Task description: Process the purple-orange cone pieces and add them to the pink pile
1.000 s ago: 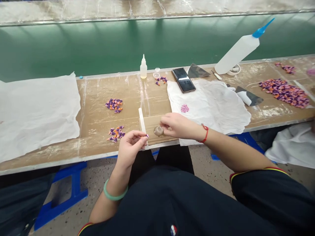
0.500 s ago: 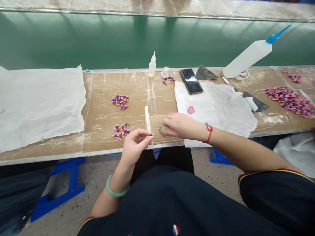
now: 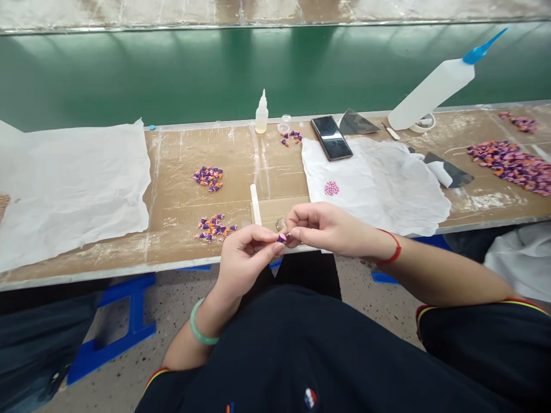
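My left hand (image 3: pixel 248 258) pinches a tiny purple piece (image 3: pixel 282 237) between thumb and fingers, just off the table's front edge. My right hand (image 3: pixel 321 228) has its fingertips pinched together and meets that same piece from the right. Behind the hands a small round clear dish (image 3: pixel 280 223) rests on a cardboard pad, with a white stick (image 3: pixel 255 205) lying beside it. Two small heaps of purple and orange pieces, one near (image 3: pixel 214 228) and one farther back (image 3: pixel 209 176), lie to the left of my hands.
A small glue bottle (image 3: pixel 261 113), a black phone (image 3: pixel 331 137) on white paper (image 3: pixel 387 183), a pink bead cluster (image 3: pixel 331 187) and a big squeeze bottle with a blue nozzle (image 3: pixel 434 86) stand behind. A large purple heap (image 3: pixel 512 160) lies right, white paper (image 3: pixel 73 183) left. Blue stool frame (image 3: pixel 124 327) below.
My right hand left the round dish and came toward me to meet my left hand, which rose slightly. Both now pinch the small purple piece together.
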Tool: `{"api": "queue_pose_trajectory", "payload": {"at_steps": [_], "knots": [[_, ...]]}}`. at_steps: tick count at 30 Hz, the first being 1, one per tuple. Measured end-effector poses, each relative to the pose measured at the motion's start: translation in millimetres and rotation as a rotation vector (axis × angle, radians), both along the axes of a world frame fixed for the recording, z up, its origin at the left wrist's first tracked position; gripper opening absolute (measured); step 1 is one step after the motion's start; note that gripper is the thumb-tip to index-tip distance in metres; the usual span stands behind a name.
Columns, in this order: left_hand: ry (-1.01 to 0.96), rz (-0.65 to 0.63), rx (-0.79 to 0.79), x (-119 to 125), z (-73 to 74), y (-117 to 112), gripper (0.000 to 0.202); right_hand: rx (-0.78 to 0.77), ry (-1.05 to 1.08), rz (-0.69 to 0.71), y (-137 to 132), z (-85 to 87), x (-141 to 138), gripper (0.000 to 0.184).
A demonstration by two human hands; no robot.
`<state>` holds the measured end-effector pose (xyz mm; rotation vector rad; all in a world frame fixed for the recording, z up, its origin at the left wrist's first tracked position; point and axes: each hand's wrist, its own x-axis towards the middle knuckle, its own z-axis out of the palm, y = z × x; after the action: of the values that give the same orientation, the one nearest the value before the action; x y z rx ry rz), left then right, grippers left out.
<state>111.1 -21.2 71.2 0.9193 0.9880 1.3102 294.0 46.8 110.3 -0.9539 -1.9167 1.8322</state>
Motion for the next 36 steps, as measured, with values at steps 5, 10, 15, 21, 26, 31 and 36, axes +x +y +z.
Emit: {"api": "queue_pose_trajectory", "payload": {"at_steps": [5,10,15,21,26,31,36], "knots": [[0.024,-0.002,0.012,1.4,3.1,-1.8,0.015,0.072,-0.001,0.005,-3.1,-0.2,3.1,0.010],[0.063,0.000,0.078,2.6,2.7,-1.9,0.011,0.101,0.011,0.006,-5.1,-0.1,3.6,0.009],[0.098,0.001,0.122,4.2,2.0,-2.3,0.009,0.155,-0.032,-0.002,-8.1,2.8,4.7,0.009],[0.140,0.033,0.120,6.3,4.7,-4.0,0.012,0.299,-0.072,-0.025,-12.5,6.6,3.0,0.012],[0.095,0.088,0.092,8.9,5.1,-5.5,0.014,0.440,-0.079,-0.036,-14.7,7.5,0.3,0.011],[0.022,0.114,0.105,11.1,4.0,-4.7,0.013,0.525,-0.102,-0.046,-15.8,7.6,-2.4,0.008],[-0.018,0.108,0.107,10.2,2.3,-3.9,0.011,0.585,-0.112,-0.049,-16.1,5.4,-3.7,0.008]]}}
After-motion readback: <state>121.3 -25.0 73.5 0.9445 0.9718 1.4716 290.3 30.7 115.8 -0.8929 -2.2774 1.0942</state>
